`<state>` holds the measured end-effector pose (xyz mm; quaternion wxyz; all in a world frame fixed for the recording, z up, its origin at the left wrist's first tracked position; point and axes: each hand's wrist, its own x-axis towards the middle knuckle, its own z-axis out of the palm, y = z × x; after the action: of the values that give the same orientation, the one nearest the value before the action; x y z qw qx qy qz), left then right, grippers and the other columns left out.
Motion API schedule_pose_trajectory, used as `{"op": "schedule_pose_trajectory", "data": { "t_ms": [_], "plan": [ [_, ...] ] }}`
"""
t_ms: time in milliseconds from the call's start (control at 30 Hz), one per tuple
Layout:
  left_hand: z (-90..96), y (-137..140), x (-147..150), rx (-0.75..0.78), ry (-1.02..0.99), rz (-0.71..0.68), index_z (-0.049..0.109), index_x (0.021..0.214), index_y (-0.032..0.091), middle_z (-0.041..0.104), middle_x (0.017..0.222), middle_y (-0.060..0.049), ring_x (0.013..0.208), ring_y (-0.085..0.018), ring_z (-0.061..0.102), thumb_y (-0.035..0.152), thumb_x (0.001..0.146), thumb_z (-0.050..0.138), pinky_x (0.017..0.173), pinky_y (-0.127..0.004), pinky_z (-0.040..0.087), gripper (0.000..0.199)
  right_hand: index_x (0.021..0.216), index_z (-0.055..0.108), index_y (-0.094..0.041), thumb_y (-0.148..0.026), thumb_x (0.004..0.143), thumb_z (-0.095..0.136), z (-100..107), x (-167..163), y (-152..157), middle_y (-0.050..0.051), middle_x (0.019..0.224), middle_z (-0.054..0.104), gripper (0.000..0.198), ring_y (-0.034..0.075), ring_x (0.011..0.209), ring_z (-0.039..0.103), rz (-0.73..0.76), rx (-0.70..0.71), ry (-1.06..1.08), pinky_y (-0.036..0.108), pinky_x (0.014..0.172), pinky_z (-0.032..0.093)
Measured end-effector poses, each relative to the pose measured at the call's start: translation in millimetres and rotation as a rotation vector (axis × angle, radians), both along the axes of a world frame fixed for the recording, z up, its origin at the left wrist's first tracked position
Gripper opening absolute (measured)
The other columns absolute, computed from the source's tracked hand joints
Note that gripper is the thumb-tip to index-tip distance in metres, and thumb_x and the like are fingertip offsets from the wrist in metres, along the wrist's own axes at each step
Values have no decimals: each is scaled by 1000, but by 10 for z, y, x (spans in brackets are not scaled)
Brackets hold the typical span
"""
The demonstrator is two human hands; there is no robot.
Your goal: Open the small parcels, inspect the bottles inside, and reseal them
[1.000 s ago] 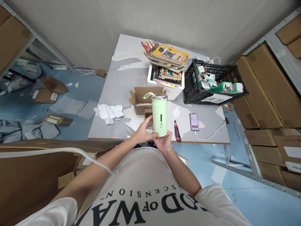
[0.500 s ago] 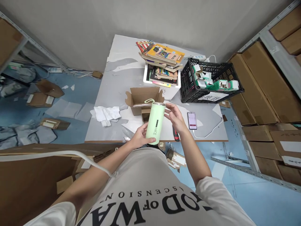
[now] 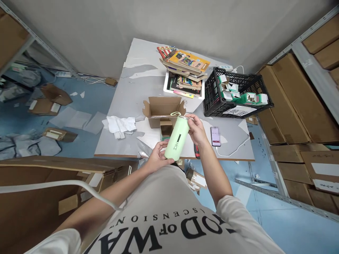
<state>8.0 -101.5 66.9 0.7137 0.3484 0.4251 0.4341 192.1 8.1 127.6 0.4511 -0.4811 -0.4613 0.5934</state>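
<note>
Done: green bottle [image 3: 178, 137] held tilted, outside the open carton [image 3: 165, 104] beyond the grip. Left hand [image 3: 156, 157] clamps its base, right hand [image 3: 197, 131] its top; not yet released.

Light is soft and even; wide-angle distortion stretches the edges, and pixelation blurs the phone screen [image 3: 215, 137].

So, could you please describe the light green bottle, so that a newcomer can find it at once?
Find the grey table, then the open cardboard box standing on it. Just this side of the box, a bottle tilts between the left hand at its base and the right hand at its top. No neighbour shares its light green cylindrical shape, cord loop and black lettering.
</note>
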Motion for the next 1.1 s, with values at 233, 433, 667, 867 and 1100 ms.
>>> {"op": "schedule_pose_trajectory", "data": {
  "t_ms": [233,433,667,867,1100],
  "plan": [
    [40,-69,-4,-80,-177,75,51,106,23,64,107,-5,84,-17,65,37,64,78,75,-33,54,53,125,42,-26,-74,82,35,-136,110,-41,11,122,54,65,24,106,56,48,299,-260,37,80,48],
    [127,-74,-45,-428,-393,-47,61,110,16,71,91,-12,69,-22,65,54,76,48,65,-36,52,53,121,45,-22,-79,79,32,-141,207,-81,17,137,42,72,31,126,45,50,436,-397,45,92,43],
    [125,-90,-55,-457,-365,-134,58,118,16,70,107,-14,81,-22,69,60,84,42,76,-36,54,58,103,48,-26,-67,71,62,-102,151,-180,6,111,60,54,21,92,60,-10,243,-95,33,75,48],
    [38,-164,-60,-196,-150,-11,46,120,25,62,121,-8,99,-22,66,50,66,78,90,-42,51,67,97,52,-26,-61,67,70,-107,146,-177,1,96,60,49,15,77,56,-127,128,-53,27,64,46],
    [56,-203,-91,-180,-91,17,44,114,22,68,97,-4,90,-19,67,38,62,83,88,-37,50,66,96,58,-27,-56,67,74,-142,110,-167,-1,95,60,44,14,77,57,-84,119,126,26,68,46]
  ]
}}
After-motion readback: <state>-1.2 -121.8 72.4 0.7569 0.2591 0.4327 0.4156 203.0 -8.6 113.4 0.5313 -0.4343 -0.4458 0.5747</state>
